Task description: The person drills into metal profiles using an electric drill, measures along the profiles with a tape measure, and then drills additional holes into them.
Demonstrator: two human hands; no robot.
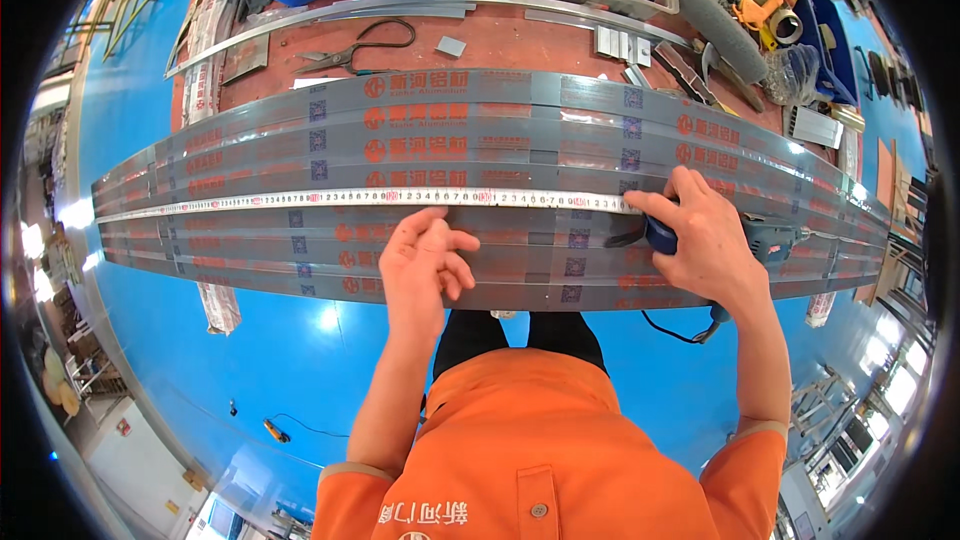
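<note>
Clasping a tape measure [660, 236] over grey profiles [505, 260] is the right hand [706, 242]; the left hand [420, 258] hovers, fingers loosely parted.

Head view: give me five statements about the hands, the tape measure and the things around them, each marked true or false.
1. The right hand holds the dark blue tape measure case. True.
2. The scissors lie on the red-brown bench, beyond the wrapped grey profiles. True.
3. The left hand is clenched around the scissors. False: it holds nothing, its fingers loosely bent.
4. The white tape blade runs leftward from the right hand along the profiles. True.
5. The teal power tool lies to the left of the left hand. False: it is to the right of the right hand.
</note>
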